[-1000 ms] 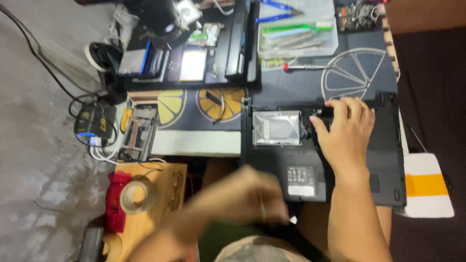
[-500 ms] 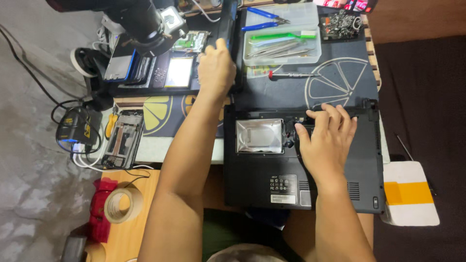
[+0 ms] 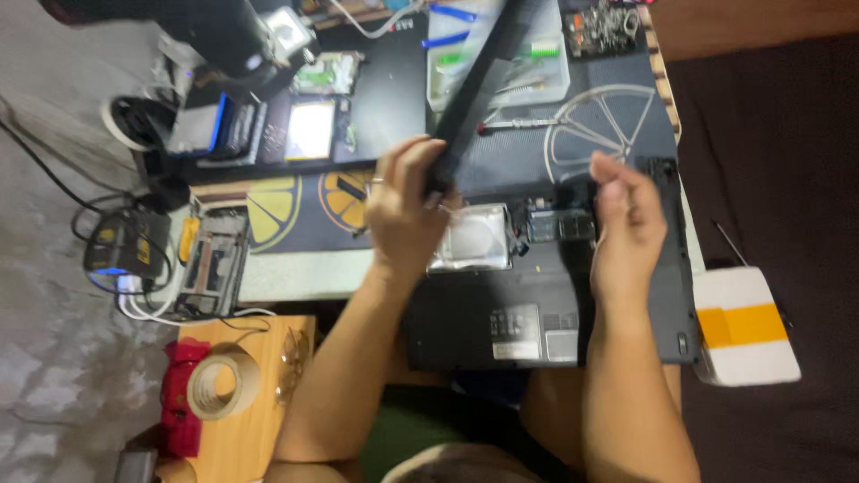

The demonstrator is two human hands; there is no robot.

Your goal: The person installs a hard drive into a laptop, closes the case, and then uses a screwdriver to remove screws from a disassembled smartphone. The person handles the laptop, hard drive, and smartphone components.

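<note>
Since the earlier frame, the left hand (image 3: 407, 201) has come back from the far side of the bench and now lifts a long black panel (image 3: 474, 85), flat and rigid, tilted up across the view; its fingers are curled tight around the lower end. Below it lies the laptop (image 3: 546, 313), bottom up, matte black plastic, with an open bay showing a silvery rectangular drive (image 3: 474, 240) and small green boards (image 3: 559, 225) beside it. The right hand (image 3: 626, 219) hovers over the laptop's far edge near those boards, fingers bunched close together; whether they pinch anything cannot be told.

Beyond the laptop, a clear plastic tray (image 3: 546, 76) holds slim tools with green and blue handles, partly hidden by the panel. A screwdriver (image 3: 519, 125) lies just in front of it on the dark mat with a lemon-slice print (image 3: 599, 134). A roll of tan tape (image 3: 222, 385) sits on a wooden stool (image 3: 259, 420) at the left, and a white and orange box (image 3: 747, 326) lies right of the laptop.
</note>
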